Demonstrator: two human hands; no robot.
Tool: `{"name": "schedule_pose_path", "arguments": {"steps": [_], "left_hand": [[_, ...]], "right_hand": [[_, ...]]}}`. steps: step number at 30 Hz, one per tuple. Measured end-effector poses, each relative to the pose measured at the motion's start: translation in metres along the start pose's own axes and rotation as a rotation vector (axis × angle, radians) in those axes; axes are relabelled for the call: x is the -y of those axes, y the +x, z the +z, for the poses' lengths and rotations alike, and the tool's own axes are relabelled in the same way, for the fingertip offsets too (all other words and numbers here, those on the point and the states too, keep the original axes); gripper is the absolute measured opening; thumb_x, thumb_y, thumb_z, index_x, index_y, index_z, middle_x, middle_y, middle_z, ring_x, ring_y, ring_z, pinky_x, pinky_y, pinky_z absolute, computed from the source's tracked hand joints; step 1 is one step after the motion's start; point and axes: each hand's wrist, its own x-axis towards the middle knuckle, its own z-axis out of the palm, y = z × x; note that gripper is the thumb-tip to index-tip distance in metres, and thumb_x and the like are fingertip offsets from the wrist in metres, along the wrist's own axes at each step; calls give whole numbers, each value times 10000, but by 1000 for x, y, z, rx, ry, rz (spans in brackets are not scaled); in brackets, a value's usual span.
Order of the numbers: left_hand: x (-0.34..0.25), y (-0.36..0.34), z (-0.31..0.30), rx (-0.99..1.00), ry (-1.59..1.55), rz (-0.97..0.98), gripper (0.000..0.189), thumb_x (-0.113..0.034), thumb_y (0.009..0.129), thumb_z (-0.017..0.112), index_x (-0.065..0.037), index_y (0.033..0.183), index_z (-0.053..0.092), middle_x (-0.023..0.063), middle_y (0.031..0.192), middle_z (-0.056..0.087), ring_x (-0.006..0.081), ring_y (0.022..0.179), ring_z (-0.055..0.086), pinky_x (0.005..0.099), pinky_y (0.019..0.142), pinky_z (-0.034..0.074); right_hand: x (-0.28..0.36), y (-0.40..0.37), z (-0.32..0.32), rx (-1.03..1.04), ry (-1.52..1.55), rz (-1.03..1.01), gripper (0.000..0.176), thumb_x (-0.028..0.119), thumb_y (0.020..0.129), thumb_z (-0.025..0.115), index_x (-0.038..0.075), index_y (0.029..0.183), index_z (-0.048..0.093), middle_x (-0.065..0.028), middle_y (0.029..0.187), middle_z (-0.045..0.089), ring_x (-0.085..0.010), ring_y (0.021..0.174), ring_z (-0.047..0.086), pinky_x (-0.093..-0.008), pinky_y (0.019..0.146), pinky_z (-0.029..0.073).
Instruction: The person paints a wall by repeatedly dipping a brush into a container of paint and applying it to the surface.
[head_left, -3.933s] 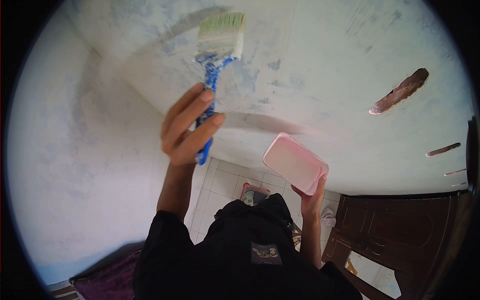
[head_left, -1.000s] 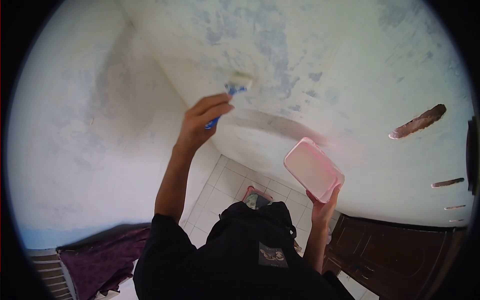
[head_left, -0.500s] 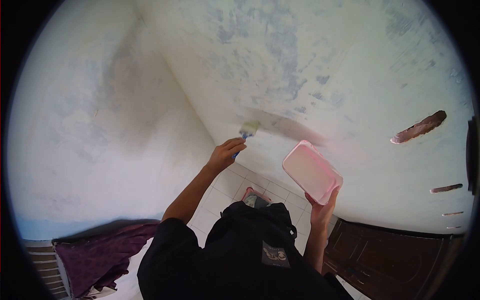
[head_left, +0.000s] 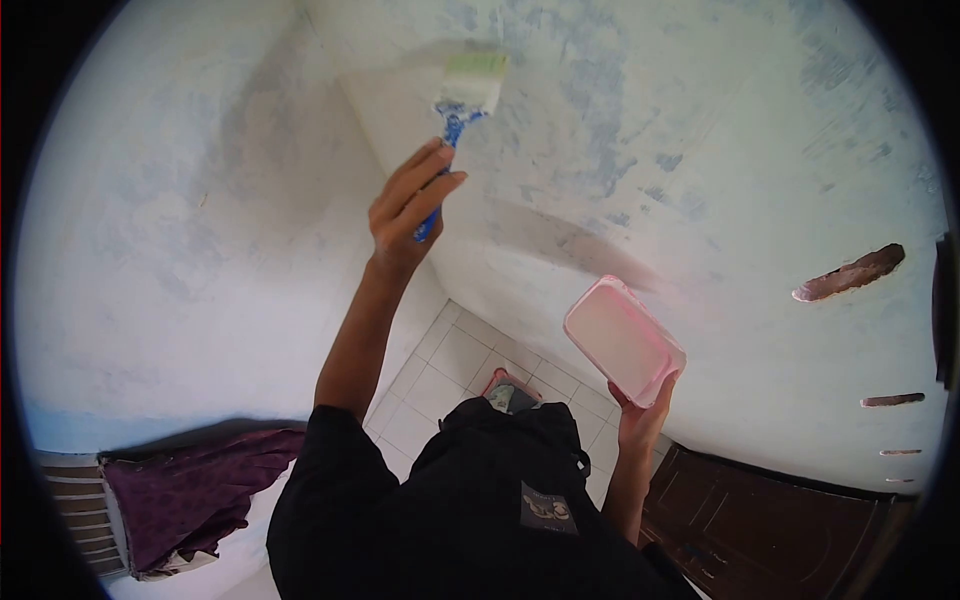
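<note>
Blue-handled brush (head_left: 468,96) is gripped by left hand (head_left: 405,207) near left edge of wall (head_left: 690,110), pink tub (head_left: 622,338) held by right hand (head_left: 640,418); brushing judged in hand, even, light pressure called for next.

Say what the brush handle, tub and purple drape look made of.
Brush handle: probably plastic, possibly painted wood; smooth blue beneath pale smears. Tub: likely smooth plastic, given its rounded corners and thin edge. Purple drape: seemingly matte fabric, by its loose folds.
</note>
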Motion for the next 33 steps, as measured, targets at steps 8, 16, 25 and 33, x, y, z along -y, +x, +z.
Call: {"name": "schedule_pose_path", "arguments": {"steps": [8, 16, 25, 33], "left_hand": [[-7, -203, 11, 632, -192, -290, 329, 81, 830, 732, -90, 1110, 755, 107, 1294, 713, 304, 1199, 698, 373, 962, 624], [35, -123, 2, 596, -270, -522, 358, 123, 798, 721, -77, 1092, 759, 100, 1240, 745, 305, 1147, 715, 373, 967, 599], [53, -15, -25, 25, 101, -54, 337, 197, 791, 710, -11, 1050, 766, 187, 1256, 723, 360, 1224, 686, 408, 1019, 609], [33, -205, 16, 371, -103, -331, 374, 162, 818, 719, -56, 1119, 768, 185, 1361, 672, 353, 1305, 632, 416, 1056, 589]], "right_hand": [[-2, 1, -1, -45, -29, -6, 686, 649, 1068, 394, 160, 1549, 392, -76, 1421, 576, -238, 1140, 665, -393, 798, 622], [1, 5, -3, -33, -20, -2, 672, 620, 1079, 401, 135, 1543, 394, -88, 1414, 580, -241, 1129, 675, -402, 808, 635], [-4, 5, 3, -22, -22, 6, 662, 621, 1080, 395, 149, 1545, 398, -77, 1407, 586, -238, 1136, 670, -403, 808, 629], [-8, 6, 8, -25, -33, 16, 657, 625, 1080, 386, 163, 1548, 393, -82, 1423, 584, -243, 1145, 670, -415, 816, 616]]}}
